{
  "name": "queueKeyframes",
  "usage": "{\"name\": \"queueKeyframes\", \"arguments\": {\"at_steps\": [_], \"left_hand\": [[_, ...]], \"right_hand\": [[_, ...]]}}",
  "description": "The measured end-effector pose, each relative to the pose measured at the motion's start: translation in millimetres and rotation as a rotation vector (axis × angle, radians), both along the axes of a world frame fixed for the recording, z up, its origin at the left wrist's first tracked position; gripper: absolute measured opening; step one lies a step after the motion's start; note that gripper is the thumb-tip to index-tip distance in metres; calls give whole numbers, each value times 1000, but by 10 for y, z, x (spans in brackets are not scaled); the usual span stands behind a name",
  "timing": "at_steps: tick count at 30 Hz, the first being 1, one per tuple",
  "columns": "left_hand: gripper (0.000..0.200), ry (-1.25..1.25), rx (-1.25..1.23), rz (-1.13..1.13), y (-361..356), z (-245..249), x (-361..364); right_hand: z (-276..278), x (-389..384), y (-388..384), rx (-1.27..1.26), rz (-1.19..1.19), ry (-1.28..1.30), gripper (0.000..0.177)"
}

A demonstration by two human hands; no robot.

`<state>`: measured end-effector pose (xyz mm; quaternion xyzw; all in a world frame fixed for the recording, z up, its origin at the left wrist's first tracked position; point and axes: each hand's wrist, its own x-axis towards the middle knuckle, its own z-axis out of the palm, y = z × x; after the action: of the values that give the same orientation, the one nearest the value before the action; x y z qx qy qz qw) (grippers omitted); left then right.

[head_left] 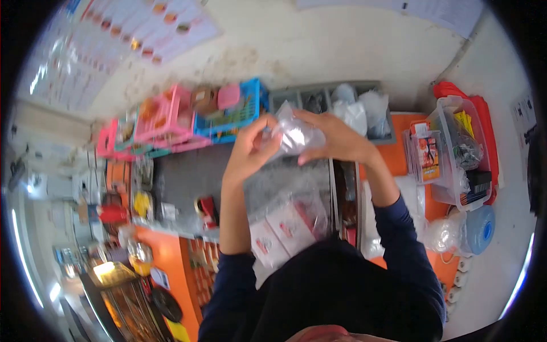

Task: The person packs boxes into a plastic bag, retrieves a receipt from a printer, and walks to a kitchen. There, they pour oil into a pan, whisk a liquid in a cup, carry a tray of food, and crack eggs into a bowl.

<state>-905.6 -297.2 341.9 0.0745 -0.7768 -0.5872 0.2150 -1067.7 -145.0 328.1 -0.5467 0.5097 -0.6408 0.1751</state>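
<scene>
Holding a crumpled clear plastic bag [297, 135] between them, the left hand [336, 138] and right hand [252, 149] curl partly closed above the grey surface [182, 171], with bagged white boxes [280, 232] near its front edge.

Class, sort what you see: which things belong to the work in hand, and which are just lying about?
In use:
- crumpled clear plastic, between the left hand and right hand

Apparently just lying about:
- white boxes in clear wrapping, nearest the body
- pink basket
- blue basket
- clear tub, far right
</scene>
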Motion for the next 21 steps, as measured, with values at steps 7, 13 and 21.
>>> {"name": "queueKeyframes", "arguments": {"at_steps": [7, 13, 21], "left_hand": [[86, -636, -790, 621, 1025, -532, 1655], [70, -1439, -666, 1042, 1361, -1331, 3290], [37, -183, 592, 602, 1121, -633, 4179]], "right_hand": [[-17, 1265, 595, 20, -489, 64, 44], [-1372, 2810, 523, 185, 514, 736, 22], [-3224, 4441, -229, 650, 836, 732, 29]]}}
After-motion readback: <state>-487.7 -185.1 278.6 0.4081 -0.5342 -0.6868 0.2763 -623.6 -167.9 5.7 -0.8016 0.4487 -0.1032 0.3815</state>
